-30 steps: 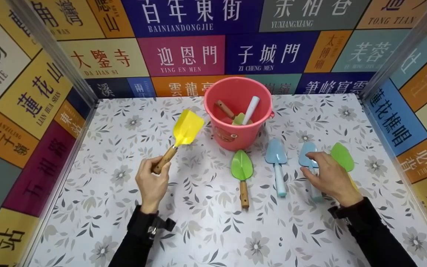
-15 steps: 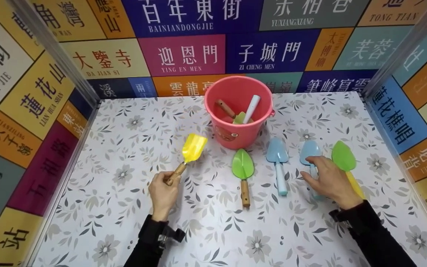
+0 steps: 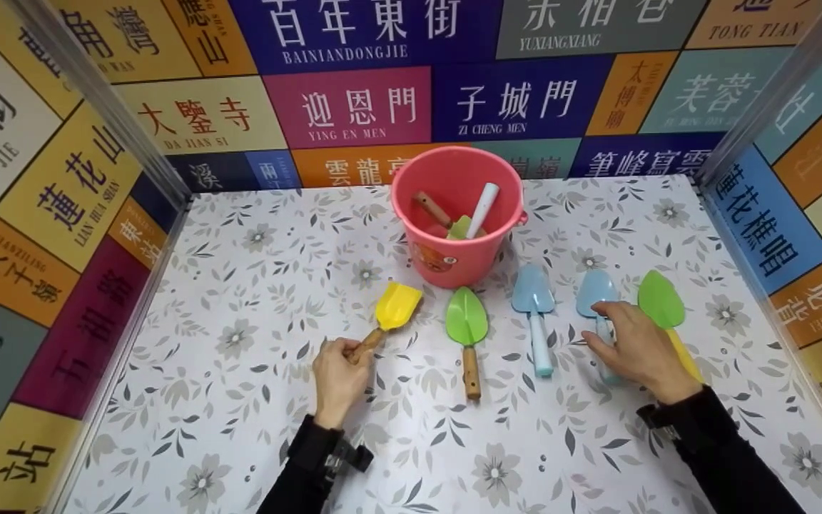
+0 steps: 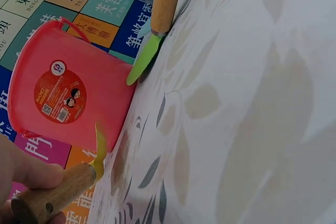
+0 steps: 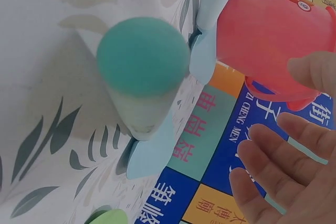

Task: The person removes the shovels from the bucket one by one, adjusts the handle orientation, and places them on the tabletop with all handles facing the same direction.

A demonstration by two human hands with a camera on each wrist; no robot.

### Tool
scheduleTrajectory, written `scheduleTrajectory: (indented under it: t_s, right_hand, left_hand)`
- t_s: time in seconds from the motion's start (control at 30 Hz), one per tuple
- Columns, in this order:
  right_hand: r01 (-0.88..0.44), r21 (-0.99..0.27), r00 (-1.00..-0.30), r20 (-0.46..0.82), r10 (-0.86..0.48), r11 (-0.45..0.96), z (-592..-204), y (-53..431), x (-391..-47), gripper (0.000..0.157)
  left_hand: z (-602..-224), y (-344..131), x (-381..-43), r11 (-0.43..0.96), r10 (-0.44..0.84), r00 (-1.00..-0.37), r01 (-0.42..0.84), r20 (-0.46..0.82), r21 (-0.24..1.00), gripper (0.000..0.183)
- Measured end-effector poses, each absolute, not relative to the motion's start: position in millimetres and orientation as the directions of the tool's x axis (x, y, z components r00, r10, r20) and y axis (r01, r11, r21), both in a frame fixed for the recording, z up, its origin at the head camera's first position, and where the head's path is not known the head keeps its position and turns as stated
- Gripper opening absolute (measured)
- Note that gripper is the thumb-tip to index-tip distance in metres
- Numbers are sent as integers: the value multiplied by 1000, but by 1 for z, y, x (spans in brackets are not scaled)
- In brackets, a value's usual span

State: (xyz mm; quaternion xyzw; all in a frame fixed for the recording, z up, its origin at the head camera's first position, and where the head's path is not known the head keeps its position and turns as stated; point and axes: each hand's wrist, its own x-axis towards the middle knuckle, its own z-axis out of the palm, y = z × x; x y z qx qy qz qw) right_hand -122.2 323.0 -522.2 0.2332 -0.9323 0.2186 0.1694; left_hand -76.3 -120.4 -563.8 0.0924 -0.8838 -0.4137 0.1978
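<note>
My left hand point(image 3: 340, 375) pinches the wooden handle of a small yellow toy shovel point(image 3: 398, 305), its blade pointing up and right toward the bucket. In the left wrist view, thumb and fingers hold the wooden handle point(image 4: 60, 190) close over the tabletop. My right hand point(image 3: 643, 353) hovers with relaxed fingers over a light blue trowel point(image 3: 596, 289), partly hiding its handle. The right wrist view shows the fingers point(image 5: 273, 156) apart from that trowel's teal-ended handle point(image 5: 144, 59). Right of this hand lies a green trowel point(image 3: 661, 298) with a yellow handle, partly covered.
A pink bucket point(image 3: 447, 260) stands at the back, holding tools with a wooden handle and a white handle point(image 3: 482, 210). In front lie a green wooden-handled trowel point(image 3: 467, 318) and another light blue trowel point(image 3: 534, 291). Printed walls surround the flower-patterned table point(image 3: 225, 400).
My left hand has moved right and toward me with the yellow shovel, lowering it beside the green wooden-handled trowel. The right hand has stayed nearly still.
</note>
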Motion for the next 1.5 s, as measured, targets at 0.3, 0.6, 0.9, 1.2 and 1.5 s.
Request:
scheduleTrajectory:
  t_s: [0.3,0.6,0.9,1.2,1.5]
  right_hand:
    - [-499,-331,-842,404,-357,801,-522,322,-123,44]
    - [-469,-338,-865,360,-348,816,-520,321,-123,43]
    - [-458,-338,-874,341,-346,822,-520,321,-122,43]
    - [-476,-322,-857,380,-349,818,-522,322,-122,43]
    - [-454,-339,-876,339,-344,824,-520,320,-122,45]
  left_hand:
    - [-566,-101,-80,705,-279,-908,28,313,709,13]
    - [-560,-90,-85,816,-169,-930,53,326,575,16]
    - [-549,-87,-94,844,-99,-993,-48,67,534,38]
    - [-547,-87,-99,868,71,-996,40,-45,494,22]
    - [-549,-84,-96,890,207,-975,221,77,398,31]
